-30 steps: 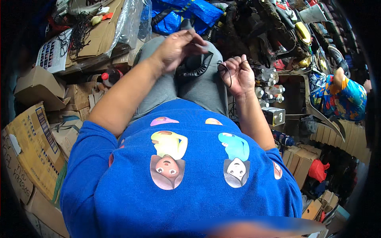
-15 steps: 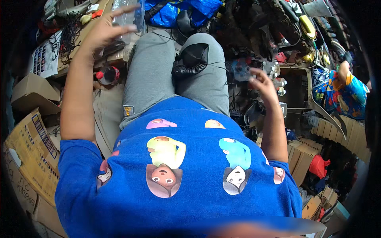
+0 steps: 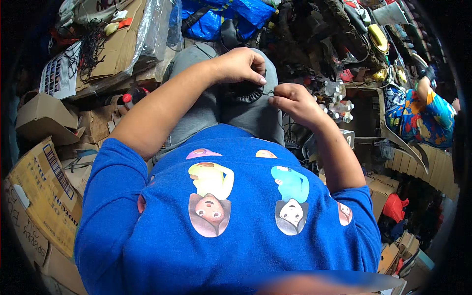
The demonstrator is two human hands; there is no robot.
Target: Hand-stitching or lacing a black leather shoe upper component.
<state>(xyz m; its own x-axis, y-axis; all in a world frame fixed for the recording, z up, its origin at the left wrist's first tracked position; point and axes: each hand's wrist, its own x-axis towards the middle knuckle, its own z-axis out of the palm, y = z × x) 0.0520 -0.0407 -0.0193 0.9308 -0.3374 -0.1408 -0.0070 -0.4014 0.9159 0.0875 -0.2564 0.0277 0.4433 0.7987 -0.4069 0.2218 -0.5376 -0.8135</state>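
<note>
On my right thigh lies a black piece with a ribbed, coiled-looking edge [image 3: 247, 93]; its exact kind is unclear, and my left hand partly covers it. My left hand [image 3: 242, 65] is over it, fingers curled and thumb close to the index finger. What that pinch holds, if anything, is too small to make out. Just to the right, my right hand [image 3: 296, 102] is closed, thumb against forefinger, on a thin black cord [image 3: 268, 93] that runs to the black piece. Both hands are close together above my grey-trousered lap.
At the left are a stack of flat cardboard [image 3: 115, 54], an open carton [image 3: 46, 115] and a red-capped bottle [image 3: 129, 98]. A blue bag [image 3: 231, 19] lies beyond my knees. Small clear bottles [image 3: 340, 105] stand on the right; further right is a person in a colourful garment [image 3: 427, 118].
My left hand has come from the far left, over the cardboard, down to the black piece. My right hand has moved inward and closed on the cord; it was loosely open before.
</note>
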